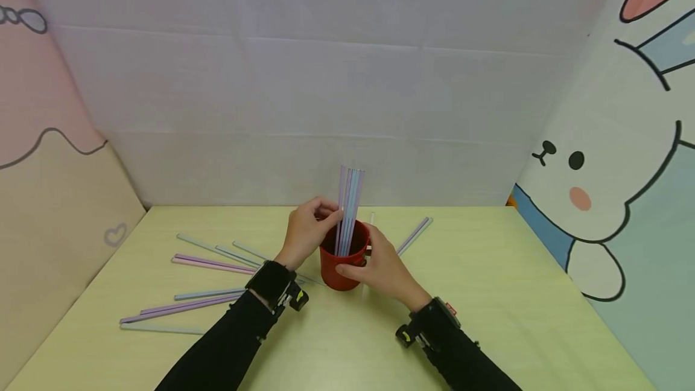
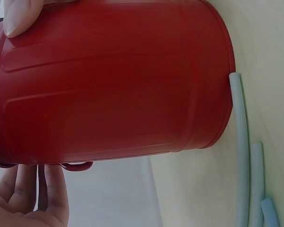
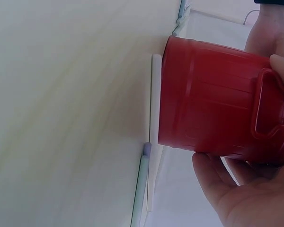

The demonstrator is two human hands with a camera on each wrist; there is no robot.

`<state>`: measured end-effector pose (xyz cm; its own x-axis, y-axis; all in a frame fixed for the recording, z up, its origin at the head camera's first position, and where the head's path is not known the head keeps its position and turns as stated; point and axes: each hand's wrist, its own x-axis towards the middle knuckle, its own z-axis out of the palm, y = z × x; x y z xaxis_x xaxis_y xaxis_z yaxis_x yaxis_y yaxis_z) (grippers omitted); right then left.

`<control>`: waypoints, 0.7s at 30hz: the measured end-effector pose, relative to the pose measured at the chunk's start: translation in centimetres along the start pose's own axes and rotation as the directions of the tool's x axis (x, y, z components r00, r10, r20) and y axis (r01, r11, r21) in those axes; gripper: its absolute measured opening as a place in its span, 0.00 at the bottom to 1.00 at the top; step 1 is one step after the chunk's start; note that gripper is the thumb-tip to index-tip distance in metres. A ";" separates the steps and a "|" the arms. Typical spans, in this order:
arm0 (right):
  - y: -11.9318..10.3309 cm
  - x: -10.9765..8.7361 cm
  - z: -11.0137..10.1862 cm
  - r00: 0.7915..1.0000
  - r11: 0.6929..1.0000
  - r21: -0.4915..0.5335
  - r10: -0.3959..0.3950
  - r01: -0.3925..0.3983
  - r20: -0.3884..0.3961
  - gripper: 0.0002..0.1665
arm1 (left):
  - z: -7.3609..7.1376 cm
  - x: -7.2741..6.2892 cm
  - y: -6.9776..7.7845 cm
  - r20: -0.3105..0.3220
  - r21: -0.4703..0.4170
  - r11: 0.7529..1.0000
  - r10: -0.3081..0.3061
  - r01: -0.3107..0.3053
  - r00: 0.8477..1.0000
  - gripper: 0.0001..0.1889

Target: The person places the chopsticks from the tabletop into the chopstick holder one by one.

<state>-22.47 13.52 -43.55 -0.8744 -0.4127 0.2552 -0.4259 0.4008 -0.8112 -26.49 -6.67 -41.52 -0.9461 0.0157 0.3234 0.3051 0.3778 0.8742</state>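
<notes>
A red bucket-shaped cup (image 1: 341, 273) stands upright on the table with several lilac and pale blue straws (image 1: 350, 210) rising out of it. My left hand (image 1: 306, 228) is over the cup's left rim, thumb and fingers pinching a lilac straw that stands slightly apart from the bunch. Around the cup's right side, my right hand (image 1: 382, 264) grips it with the thumb across the front; its other fingers are hidden behind in the head view. A handle (image 3: 258, 104) shows on the cup's side in the right wrist view. The straws' lower ends are hidden inside the cup.
Left of the cup, pink straws (image 1: 212, 265), lilac straws (image 1: 184, 306) and pale green straws (image 1: 163, 329) lie scattered. A few more straws (image 1: 415, 236) lie to its right. One pale straw (image 2: 240, 142) reaches the cup's base. A white cloth wall (image 1: 326, 95) stands behind the table.
</notes>
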 end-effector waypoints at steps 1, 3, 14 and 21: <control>0.0 0.0 0.0 1.000 1.000 -0.002 0.000 0.000 0.000 0.52 | 0.0 0.0 0.0 0.004 0.002 1.000 0.002 -0.002 1.000 0.08; 0.0 0.0 0.0 1.000 1.000 -0.004 0.003 -0.003 -0.001 0.52 | -0.1 0.0 -0.1 0.013 0.004 1.000 0.003 -0.003 1.000 0.08; -0.1 0.0 -1.3 0.993 1.000 0.011 0.019 -0.021 0.120 0.55 | -1.6 -0.4 -0.3 0.048 0.086 0.995 0.049 -0.053 0.998 0.10; -0.2 -0.7 -8.4 0.969 0.959 -0.273 -0.002 0.071 0.246 0.34 | -4.7 -1.3 1.3 0.028 0.255 0.926 0.282 -0.279 0.959 0.07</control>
<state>-23.69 20.62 -39.11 -0.7895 -0.6021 0.1194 -0.5344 0.5785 -0.6163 -24.36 -10.56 -39.10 -0.8246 0.1475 0.5462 0.5189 0.5817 0.6263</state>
